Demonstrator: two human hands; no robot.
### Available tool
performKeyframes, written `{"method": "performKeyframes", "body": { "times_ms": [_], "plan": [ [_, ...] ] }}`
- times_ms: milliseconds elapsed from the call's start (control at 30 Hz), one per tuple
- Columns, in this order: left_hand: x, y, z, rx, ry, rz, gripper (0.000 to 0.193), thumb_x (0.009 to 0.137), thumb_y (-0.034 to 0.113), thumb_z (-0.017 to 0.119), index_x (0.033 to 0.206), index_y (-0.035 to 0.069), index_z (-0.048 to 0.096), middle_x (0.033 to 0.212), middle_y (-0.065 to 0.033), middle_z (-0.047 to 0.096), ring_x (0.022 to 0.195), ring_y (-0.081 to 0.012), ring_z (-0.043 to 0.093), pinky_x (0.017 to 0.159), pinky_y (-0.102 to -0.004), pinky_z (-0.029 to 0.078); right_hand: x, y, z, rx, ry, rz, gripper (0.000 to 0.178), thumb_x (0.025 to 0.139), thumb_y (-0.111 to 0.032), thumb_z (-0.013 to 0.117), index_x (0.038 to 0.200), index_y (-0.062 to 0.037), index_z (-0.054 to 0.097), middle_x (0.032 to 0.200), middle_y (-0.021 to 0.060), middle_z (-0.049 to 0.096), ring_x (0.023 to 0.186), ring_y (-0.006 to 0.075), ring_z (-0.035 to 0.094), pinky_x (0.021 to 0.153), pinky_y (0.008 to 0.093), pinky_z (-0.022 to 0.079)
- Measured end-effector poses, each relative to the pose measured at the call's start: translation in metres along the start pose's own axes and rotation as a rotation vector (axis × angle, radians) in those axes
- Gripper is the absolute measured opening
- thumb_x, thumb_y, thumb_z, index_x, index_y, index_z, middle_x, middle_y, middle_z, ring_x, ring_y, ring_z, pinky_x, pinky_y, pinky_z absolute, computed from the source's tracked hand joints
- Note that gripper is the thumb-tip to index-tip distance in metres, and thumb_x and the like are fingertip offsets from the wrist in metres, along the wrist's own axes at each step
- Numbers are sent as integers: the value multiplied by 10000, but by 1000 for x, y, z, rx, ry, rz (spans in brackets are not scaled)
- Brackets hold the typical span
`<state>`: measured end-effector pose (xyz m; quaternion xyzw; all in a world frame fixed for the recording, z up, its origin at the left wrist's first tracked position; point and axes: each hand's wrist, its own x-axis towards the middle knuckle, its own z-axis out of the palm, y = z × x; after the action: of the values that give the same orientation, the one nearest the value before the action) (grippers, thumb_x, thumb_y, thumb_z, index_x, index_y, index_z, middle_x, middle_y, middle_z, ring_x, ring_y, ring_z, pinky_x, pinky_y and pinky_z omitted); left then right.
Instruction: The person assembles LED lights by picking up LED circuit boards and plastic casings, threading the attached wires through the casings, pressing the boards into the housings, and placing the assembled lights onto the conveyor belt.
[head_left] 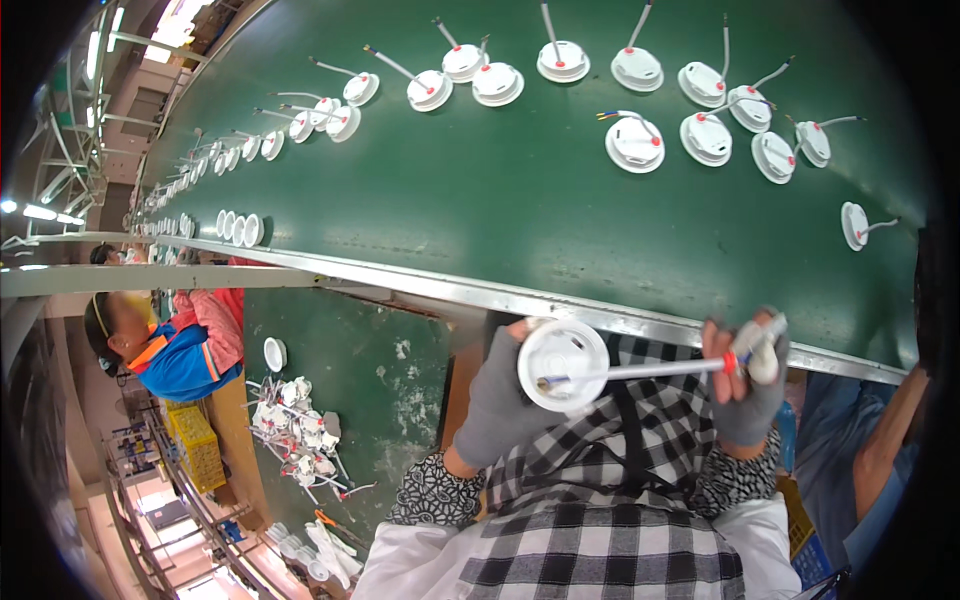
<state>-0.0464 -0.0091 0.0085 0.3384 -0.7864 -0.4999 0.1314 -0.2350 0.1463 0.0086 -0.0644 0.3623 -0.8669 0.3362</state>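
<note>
In front of my checked apron, my left hand [495, 395], in a grey fingerless glove, grips a round white lamp housing [590, 345] by its rim. A pale cable [655, 371] stretches from the housing's lower part across to my right hand [742, 395]. That hand, gloved too, is closed around the cable's other end, by a red ring [730, 362] and a small white part [764, 362]. Motion smears its fingertips and the part, so the exact grasp is unclear.
Beyond a metal edge [450, 290], a green conveyor belt [450, 200] carries several white round lamps [635, 145] with cables. A green side table [390, 430] at left bears a heap of white cabled parts [300, 430]. One person [190, 350] sits at left; another person's arm [885, 440] is at right.
</note>
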Motion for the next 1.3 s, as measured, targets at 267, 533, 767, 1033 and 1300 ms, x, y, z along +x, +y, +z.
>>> {"method": "performKeyframes", "body": {
  "times_ms": [267, 533, 767, 1033, 1300],
  "plan": [
    [-14, -11, -5, 103, 88, 57, 877, 547, 280, 934, 1222, 71, 414, 1142, -76, 563, 1026, -180, 606, 868, -317, 511, -26, -10, -15, -399, -134, 143, 222, 755, -106, 763, 853, 30, 617, 760, 118, 615, 623, 151, 593, 538, 251, 464],
    [-15, -3, -10, 105, 16, 115, 848, 587, 235, 918, 1238, 62, 403, 1179, -94, 552, 1051, -189, 600, 886, -321, 509, 4, -21, 2, -852, -735, -378, 145, 690, -163, 769, 781, -63, 715, 517, 52, 478, 497, 200, 472, 496, 317, 354],
    [-14, -2, -6, 238, 69, 229, 835, 597, 235, 911, 1244, 61, 412, 1159, -117, 573, 1003, -232, 628, 836, -330, 525, 15, -34, 31, -1074, -1081, -524, 138, 747, -163, 710, 881, -132, 721, 613, 22, 461, 517, 161, 448, 558, 319, 334],
    [-20, -3, 0, 251, 42, 238, 843, 592, 225, 909, 1258, 66, 416, 1159, -130, 572, 1013, -260, 633, 817, -338, 524, -3, 0, 38, -1102, -834, 38, 207, 829, -154, 646, 988, -44, 574, 725, 119, 583, 619, 281, 593, 554, 376, 453],
    [-24, 0, -2, 258, -16, 209, 885, 602, 226, 906, 1293, 57, 379, 1240, -140, 522, 1096, -230, 595, 860, -336, 514, -18, 24, 43, -1285, -828, -181, 298, 801, -203, 672, 1011, -22, 562, 799, 120, 610, 705, 286, 619, 600, 372, 471]
  ]
}}
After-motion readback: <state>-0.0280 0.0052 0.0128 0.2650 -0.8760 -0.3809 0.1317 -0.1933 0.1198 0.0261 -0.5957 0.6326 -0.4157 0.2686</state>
